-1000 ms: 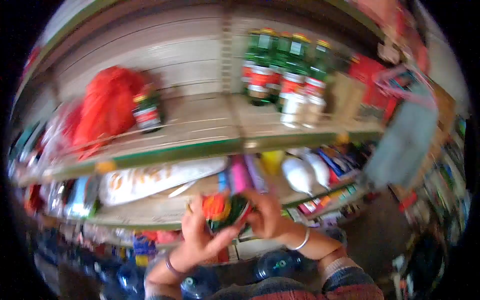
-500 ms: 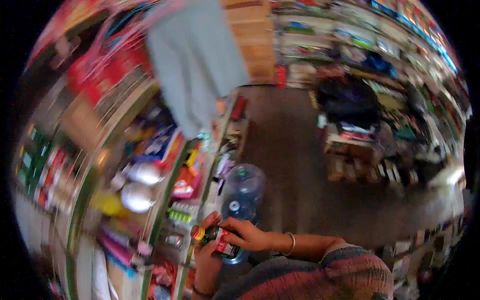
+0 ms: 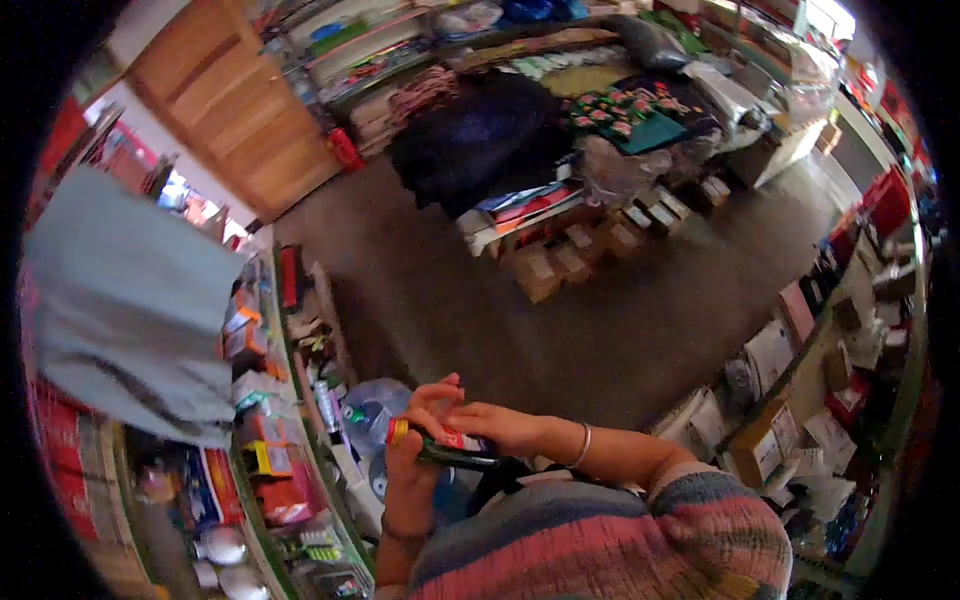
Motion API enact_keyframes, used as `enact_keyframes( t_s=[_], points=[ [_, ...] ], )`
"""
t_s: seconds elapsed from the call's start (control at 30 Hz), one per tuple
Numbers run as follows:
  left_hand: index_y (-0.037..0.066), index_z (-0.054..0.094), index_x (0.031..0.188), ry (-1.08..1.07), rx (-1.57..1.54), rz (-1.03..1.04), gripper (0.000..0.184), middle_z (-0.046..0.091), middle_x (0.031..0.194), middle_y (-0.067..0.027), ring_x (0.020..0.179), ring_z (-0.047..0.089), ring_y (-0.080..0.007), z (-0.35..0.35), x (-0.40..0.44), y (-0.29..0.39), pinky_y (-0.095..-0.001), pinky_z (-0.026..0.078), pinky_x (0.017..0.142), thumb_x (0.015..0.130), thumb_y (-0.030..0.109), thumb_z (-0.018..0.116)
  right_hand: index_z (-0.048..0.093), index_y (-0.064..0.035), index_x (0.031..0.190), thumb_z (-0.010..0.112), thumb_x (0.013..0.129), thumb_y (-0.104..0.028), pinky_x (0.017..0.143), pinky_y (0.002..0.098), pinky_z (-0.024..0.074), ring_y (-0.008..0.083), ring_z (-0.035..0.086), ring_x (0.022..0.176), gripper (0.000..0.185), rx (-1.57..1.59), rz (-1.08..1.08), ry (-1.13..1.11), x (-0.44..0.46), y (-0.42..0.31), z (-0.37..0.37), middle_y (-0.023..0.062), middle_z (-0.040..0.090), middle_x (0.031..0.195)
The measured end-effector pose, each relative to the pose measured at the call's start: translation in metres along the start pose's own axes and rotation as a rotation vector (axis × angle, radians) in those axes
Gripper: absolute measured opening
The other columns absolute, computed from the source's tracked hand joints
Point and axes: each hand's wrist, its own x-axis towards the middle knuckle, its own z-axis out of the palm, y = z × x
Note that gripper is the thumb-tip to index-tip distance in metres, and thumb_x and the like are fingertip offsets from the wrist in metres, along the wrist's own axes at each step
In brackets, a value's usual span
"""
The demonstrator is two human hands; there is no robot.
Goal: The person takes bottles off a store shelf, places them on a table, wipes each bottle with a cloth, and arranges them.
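Two hands wrapped around a cylindrical green bottle (probably glass), near a striped, nubbly-knit sweater.

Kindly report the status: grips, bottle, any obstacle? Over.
Right grip on bottle, left grip by its cap. Cap on. Water jugs beyond, apparently not blocking.

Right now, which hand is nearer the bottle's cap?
Left. The left hand is right by the cap, at the neck end of the bottle; the right hand is farther along, at the body.
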Motion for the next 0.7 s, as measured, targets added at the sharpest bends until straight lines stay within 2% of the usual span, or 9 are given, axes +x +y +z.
enact_keyframes(
  t_s=[0.03,0.1,0.2,0.33,0.4,0.47,0.5,0.6,0.7],
  points=[
    [0.006,0.061,0.074,-0.06,0.069,-0.022,0.043,0.048,0.121,-0.0201,0.125,0.036,-0.0322,0.01,0.019,-0.001,-0.0459,0.023,0.106,0.082,0.048,0.058,0.056,-0.004,0.105,0.05,0.091,-0.036,0.057,0.0224,0.0478,0.0112,0.058,0.067,0.035,-0.063,0.014,0.074,-0.006,-0.017,-0.008,0.0065,0.06,0.084],
    [0.006,0.064,0.079,-0.241,0.059,-0.018,0.045,0.051,0.119,-0.0191,0.125,0.036,-0.0323,0.008,0.056,-0.019,-0.0473,0.023,0.106,0.081,0.05,0.058,0.057,-0.004,0.107,0.049,0.091,-0.034,0.064,0.0248,0.0473,0.012,0.058,0.076,0.035,0.106,0.072,-0.159,0.006,-0.011,-0.067,0.0033,0.06,0.09],
    [0.007,0.068,0.091,-0.444,-0.019,-0.059,0.051,0.053,0.117,-0.0176,0.125,0.037,-0.0328,-0.001,0.12,-0.049,-0.0494,0.023,0.105,0.078,0.056,0.059,0.059,-0.0091,0.102,0.05,0.089,-0.032,0.057,0.0248,0.0446,0.0096,0.056,0.069,0.028,0.239,0.04,-0.185,0.017,-0.035,-0.106,-0.0015,0.059,0.081],
    [0.003,0.061,0.109,-0.551,-0.074,-0.113,0.059,0.051,0.122,-0.0168,0.122,0.04,-0.0309,-0.015,0.207,-0.081,-0.0445,0.026,0.104,0.081,0.055,0.054,0.059,-0.0159,0.104,0.052,0.088,-0.039,0.056,0.0247,0.043,0.0069,0.055,0.07,0.029,-0.165,-0.174,-0.047,0.048,-0.086,-0.16,-0.003,0.059,0.081],
    [0.002,0.055,0.118,-0.474,-0.038,-0.163,0.064,0.05,0.123,-0.0158,0.119,0.044,-0.0288,-0.021,0.256,-0.092,-0.041,0.031,0.102,0.085,0.056,0.048,0.058,-0.0144,0.108,0.052,0.088,-0.041,0.061,0.0263,0.0456,0.0087,0.057,0.076,0.034,0.181,0.027,-0.046,0.057,-0.133,-0.178,-0.0017,0.06,0.085],
    [0.0,0.048,0.125,-0.261,0.03,-0.26,0.07,0.05,0.123,-0.0151,0.114,0.048,-0.027,-0.027,0.298,-0.111,-0.0381,0.037,0.097,0.087,0.059,0.039,0.058,-0.0086,0.107,0.051,0.089,-0.036,0.068,0.0276,0.0471,0.0131,0.058,0.08,0.033,0.008,-0.2,0.372,0.063,-0.187,-0.165,0.0026,0.061,0.087],
    [0.002,0.041,0.131,-0.175,-0.044,-0.328,0.063,0.05,0.123,-0.0124,0.113,0.049,-0.0221,-0.034,0.323,-0.128,-0.0352,0.039,0.095,0.092,0.051,0.038,0.057,-0.0069,0.105,0.051,0.09,-0.032,0.068,0.0278,0.0471,0.0156,0.058,0.079,0.03,-0.156,-0.318,0.504,0.07,-0.217,-0.169,0.0052,0.061,0.087],
    [0.001,0.038,0.133,-0.165,0.289,-0.287,0.057,0.05,0.124,-0.0106,0.111,0.049,-0.0195,-0.028,0.385,-0.155,-0.034,0.038,0.095,0.095,0.044,0.037,0.055,-0.0006,0.109,0.051,0.091,-0.024,0.079,0.0271,0.0443,0.0159,0.056,0.089,0.03,-0.233,-0.553,0.816,0.083,-0.267,-0.208,0.0073,0.06,0.097],
    [0.002,0.037,0.134,-0.284,0.341,-0.289,0.047,0.05,0.122,-0.0113,0.11,0.049,-0.0187,0.001,0.443,-0.181,-0.0315,0.038,0.096,0.092,0.02,0.048,0.054,0.0019,0.109,0.051,0.092,-0.029,0.079,0.0268,0.044,0.0137,0.055,0.089,0.035,-0.314,-0.65,1.023,0.09,-0.301,-0.296,0.0062,0.06,0.098]
  ],
)
